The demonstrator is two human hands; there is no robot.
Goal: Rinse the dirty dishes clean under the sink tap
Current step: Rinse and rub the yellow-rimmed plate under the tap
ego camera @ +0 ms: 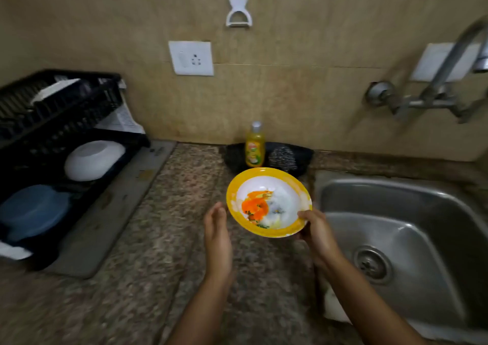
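Granite counter (pixel 148 239), speckled brown, kitchen. Items are listed near to far, with clock bearings taken from the plate.

1. Left hand (pixel 217 235), at 8 o'clock. Fingers straight and together, holding nothing. It is just beside the rim; motion blur hides whether it touches.
2. Right hand (pixel 315 228), at 4 o'clock. It pinches the plate's rim, thumb on top and fingers underneath.
3. Plate (pixel 269 202), yellow-rimmed with a white well, carrying orange residue and a pale smear. It is held tilted above the counter and not yet over the basin.
4. Sink (pixel 383 204), steel, at 3 o'clock, with the drain (pixel 372 264) at 4 o'clock.
5. Dish rack (pixel 52 133), black, at 9 o'clock. It holds a white bowl (pixel 93 159) and a blue dish (pixel 31 210).
6. Soap bottle (pixel 254 146), at 12 o'clock, with a scrubber (pixel 282 155) beside it.
7. Wall socket (pixel 191 58) and hanging peeler (pixel 238 4), at 11 to 12 o'clock.
8. Tap (pixel 449 62), at 2 o'clock. No water is visible.

Risks, as judged: a one-handed pinch on a greasy rim may slip, dropping the plate onto the counter. Further tilt could spill residue before the basin. The plate's edge may strike the sink lip in transit.
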